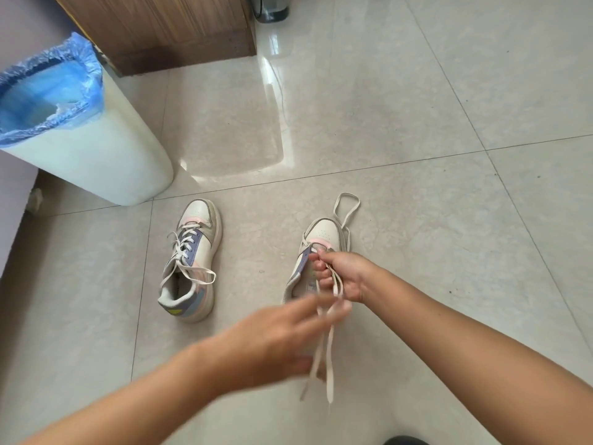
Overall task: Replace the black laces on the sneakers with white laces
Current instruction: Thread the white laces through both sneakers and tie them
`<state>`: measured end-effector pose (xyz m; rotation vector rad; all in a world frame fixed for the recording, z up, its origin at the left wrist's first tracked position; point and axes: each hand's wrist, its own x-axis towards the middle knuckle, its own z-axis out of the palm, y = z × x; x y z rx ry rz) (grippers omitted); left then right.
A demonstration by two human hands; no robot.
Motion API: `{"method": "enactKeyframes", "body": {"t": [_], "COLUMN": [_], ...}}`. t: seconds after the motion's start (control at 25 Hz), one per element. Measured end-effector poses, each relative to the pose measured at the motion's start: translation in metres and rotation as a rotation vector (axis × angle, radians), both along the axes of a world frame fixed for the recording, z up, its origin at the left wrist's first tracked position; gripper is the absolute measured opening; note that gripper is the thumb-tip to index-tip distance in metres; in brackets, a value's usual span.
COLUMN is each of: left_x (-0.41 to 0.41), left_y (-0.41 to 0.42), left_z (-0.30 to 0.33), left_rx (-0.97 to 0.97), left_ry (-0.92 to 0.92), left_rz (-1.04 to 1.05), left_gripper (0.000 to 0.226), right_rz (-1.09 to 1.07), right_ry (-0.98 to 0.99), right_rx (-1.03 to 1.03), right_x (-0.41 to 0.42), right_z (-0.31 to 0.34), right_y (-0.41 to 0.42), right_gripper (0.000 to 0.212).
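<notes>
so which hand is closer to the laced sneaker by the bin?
Left. The left hand, blurred, is in front of the laced sneaker and slightly to its right. The right hand is farther right, gripping laces at the other sneaker.

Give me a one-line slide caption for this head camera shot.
Right hand grips the white lace at the pastel right sneaker; blurred left hand reaches in.

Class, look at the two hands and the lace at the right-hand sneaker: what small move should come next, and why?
Probably the left hand, blurred and open, should take the dangling lace ends. The right hand already pinches the white lace over the right sneaker, whose eyelets look mostly unlaced.
</notes>
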<state>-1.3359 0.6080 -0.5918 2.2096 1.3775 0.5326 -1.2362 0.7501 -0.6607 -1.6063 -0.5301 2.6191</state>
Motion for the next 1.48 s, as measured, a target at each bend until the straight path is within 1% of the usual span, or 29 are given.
{"method": "enactKeyframes", "body": {"t": [0.04, 0.08, 0.16, 0.2, 0.24, 0.28, 0.32, 0.36, 0.44, 0.48, 0.52, 0.56, 0.6, 0.64, 0.72, 0.76, 0.8, 0.84, 0.88, 0.96, 1.0, 1.12, 1.16, 1.2, 1.28, 1.36, 1.4, 1.48], "left_x": [-0.015, -0.027, -0.040, -0.038, -0.031, -0.021, -0.010, 0.001, 0.020, 0.026, 0.028, 0.027, 0.024, 0.017, -0.006, -0.019, -0.035, -0.050, -0.062, -0.081, -0.087, -0.094, -0.096, -0.098, -0.108, -0.119, -0.124, -0.129], "left_y": [0.018, 0.043, 0.101, 0.131, 0.157, 0.180, 0.199, 0.212, 0.228, 0.232, 0.234, 0.236, 0.238, 0.239, 0.242, 0.242, 0.241, 0.239, 0.235, 0.222, 0.213, 0.180, 0.170, 0.162, 0.148, 0.139, 0.138, 0.139], "left_z": [-0.004, -0.009, -0.024, -0.036, -0.049, -0.064, -0.078, -0.090, -0.110, -0.118, -0.124, -0.129, -0.131, -0.129, -0.103, -0.082, -0.059, -0.035, -0.009, 0.038, 0.056, 0.091, 0.098, 0.106, 0.121, 0.133, 0.136, 0.132], "left_rx": [-0.111, -0.204, -0.377, -0.491, -0.582, -0.659, -0.719, -0.750, -0.718, -0.692, -0.680, -0.688, -0.700, -0.710, -0.717, -0.693, -0.654, -0.610, -0.578, -0.567, -0.600, -0.810, -0.862, -0.894, -0.912, -0.873, -0.850, -0.873], "left_ry": [0.000, 0.004, 0.032, 0.047, 0.080, 0.136, 0.212, 0.311, 0.516, 0.578, 0.587, 0.542, 0.417, 0.204, -0.414, -0.688, -0.861, -0.926, -0.932, -0.840, -0.757, -0.407, -0.340, -0.316, -0.384, -0.512, -0.567, -0.740], "left_rz": [0.089, 0.237, 0.565, 0.688, 0.739, 0.739, 0.715, 0.669, 0.581, 0.558, 0.561, 0.595, 0.663, 0.759, 0.981, 1.043, 1.050, 1.017, 0.954, 0.799, 0.723, 0.540, 0.505, 0.488, 0.469, 0.432, 0.428, 0.471], "left_gripper": [0.050, 0.044, 0.019, 0.016, 0.028, 0.038, 0.041, 0.039, 0.032, 0.030, 0.026, 0.025, 0.023, 0.020, 0.020, 0.021, 0.020, 0.019, 0.019, 0.021, 0.024, 0.025, 0.024, 0.024, 0.024, 0.025, 0.028, 0.037], "right_rz": [0.054, 0.106, 0.174, 0.185, 0.185, 0.186, 0.196, 0.213, 0.257, 0.271, 0.282, 0.292, 0.301, 0.307, 0.320, 0.330, 0.342, 0.351, 0.360, 0.375, 0.385, 0.476, 0.531, 0.594, 0.709, 0.772, 0.766, 0.701], "right_ry": [-0.026, -0.053, -0.084, -0.087, -0.089, -0.094, -0.105, -0.121, -0.153, -0.163, -0.167, -0.163, -0.155, -0.146, -0.136, -0.136, -0.138, -0.143, -0.153, -0.172, -0.180, -0.246, -0.267, -0.279, -0.276, -0.253, -0.229, -0.181], "right_rx": [0.075, 0.139, 0.205, 0.214, 0.216, 0.218, 0.225, 0.239, 0.270, 0.275, 0.272, 0.262, 0.252, 0.247, 0.249, 0.253, 0.263, 0.276, 0.294, 0.333, 0.357, 0.503, 0.584, 0.667, 0.781, 0.802, 0.749, 0.529], "right_x": [0.003, 0.005, 0.007, 0.006, 0.004, 0.002, 0.000, 0.000, 0.000, 0.001, 0.003, 0.005, 0.008, 0.010, 0.015, 0.017, 0.017, 0.018, 0.017, 0.013, 0.010, -0.001, -0.006, -0.011, -0.021, -0.032, -0.036, -0.040], "right_z": [-0.002, -0.004, -0.004, -0.002, -0.001, -0.001, -0.002, -0.004, -0.008, -0.009, -0.009, -0.009, -0.008, -0.008, -0.006, -0.006, -0.005, -0.006, -0.007, -0.008, -0.008, -0.010, -0.010, -0.009, -0.004, 0.003, 0.007, 0.012], "right_y": [-0.001, -0.003, -0.011, -0.014, -0.017, -0.017, -0.016, -0.014, -0.011, -0.010, -0.010, -0.009, -0.009, -0.008, -0.006, -0.005, -0.005, -0.005, -0.005, -0.008, -0.010, -0.003, 0.002, 0.008, 0.015, 0.013, 0.010, 0.002], "right_gripper": [0.030, 0.028, 0.029, 0.029, 0.029, 0.030, 0.030, 0.030, 0.029, 0.030, 0.031, 0.032, 0.031, 0.030, 0.028, 0.029, 0.030, 0.030, 0.029, 0.024, 0.022, 0.026, 0.028, 0.029, 0.030, 0.031, 0.031, 0.032]}}
